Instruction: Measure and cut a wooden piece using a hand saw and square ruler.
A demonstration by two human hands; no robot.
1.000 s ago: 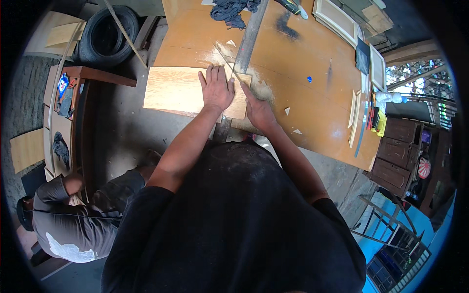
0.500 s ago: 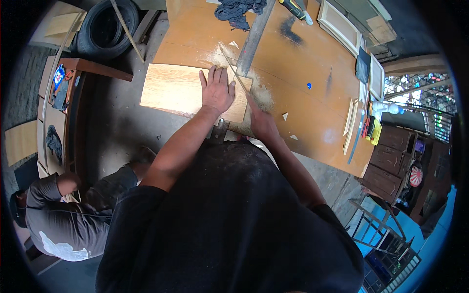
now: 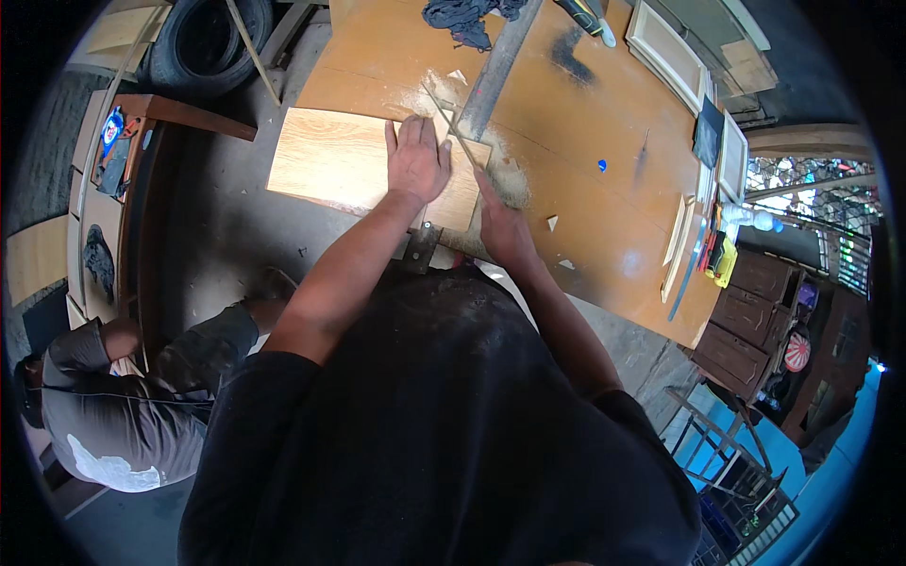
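A pale wood-grain board (image 3: 330, 156) lies across the near left part of the brown worktable, its left end jutting past the table edge. My left hand (image 3: 416, 165) lies flat on it, fingers stretched out and a little apart. My right hand (image 3: 507, 231) is closed around the handle end of a handsaw (image 3: 461, 137). The index finger points along the saw's thin blade, seen nearly edge-on, which slants over the board's far right corner. The handle itself is hidden in my grip. Sawdust (image 3: 511, 184) lies around the blade and that corner.
A grey metal bar (image 3: 505, 71) crosses the worktable (image 3: 585, 245) and passes under the board. A dark cloth (image 3: 462, 21), wood scraps (image 3: 553, 224) and a blue cap (image 3: 602, 166) lie on top. Framed panels (image 3: 668, 47) line the right side. Another person (image 3: 132, 406) sits at lower left.
The whole view has shifted slightly. My left hand stays pressed on the board, and my right hand still grips the saw at nearly the same place.
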